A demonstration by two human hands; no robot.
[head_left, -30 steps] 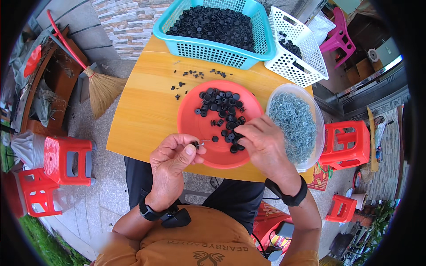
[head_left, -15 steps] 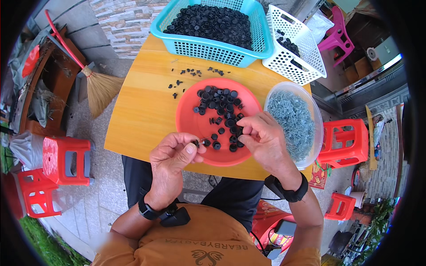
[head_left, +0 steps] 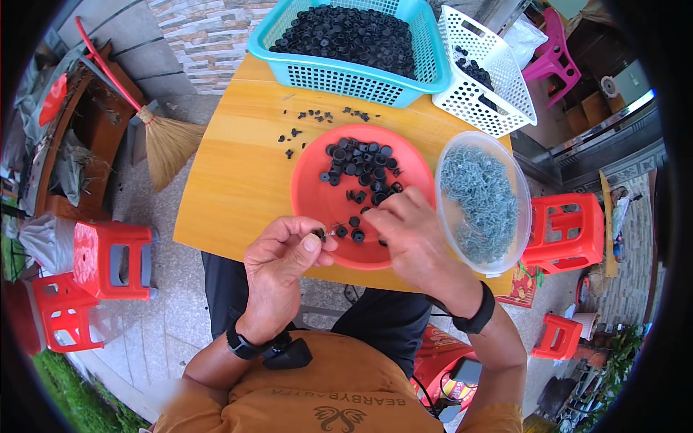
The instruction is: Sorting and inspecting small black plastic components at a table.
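Two hands (head_left: 278, 258) (head_left: 420, 239) overhang the red plate's rim (head_left: 298, 180), left pinching a black part (head_left: 320, 234), right's grip unclear.

On my left I had a red-handled straw broom (head_left: 170, 148) and two red plastic stools (head_left: 86, 256) near a strip of grass (head_left: 68, 390), while on my right stood two more red stools (head_left: 592, 225) and a pink chair (head_left: 539, 68).

1 black piece (head_left: 319, 234), pinched, bears a silvery metal bit (head_left: 330, 233); loose black caps (head_left: 351, 169) lie on a red plate (head_left: 317, 206).
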